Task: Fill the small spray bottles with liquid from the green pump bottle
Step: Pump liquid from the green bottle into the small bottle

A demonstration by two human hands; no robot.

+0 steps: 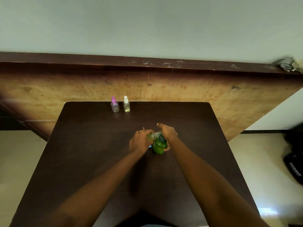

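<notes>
The green pump bottle point(158, 146) stands near the middle of the dark table point(91, 145). My right hand point(168, 132) lies over its dark pump head, with the thumb against the bottle's right side. My left hand point(140, 140) grips a small clear spray bottle point(151, 136) with greenish liquid, held at the pump's spout. At the table's far edge stand two more small spray bottles: one with a pink top point(114, 104) and one with a white top point(126, 104), which has a little yellowish liquid at its bottom.
Something small and blue point(149, 146) shows on the table between my left hand and the green bottle. Behind the table runs a wooden panel point(180, 89) with a dark ledge. A crumpled cloth point(288, 64) lies on the ledge's right end. A black bag point(293, 167) sits on the floor at right.
</notes>
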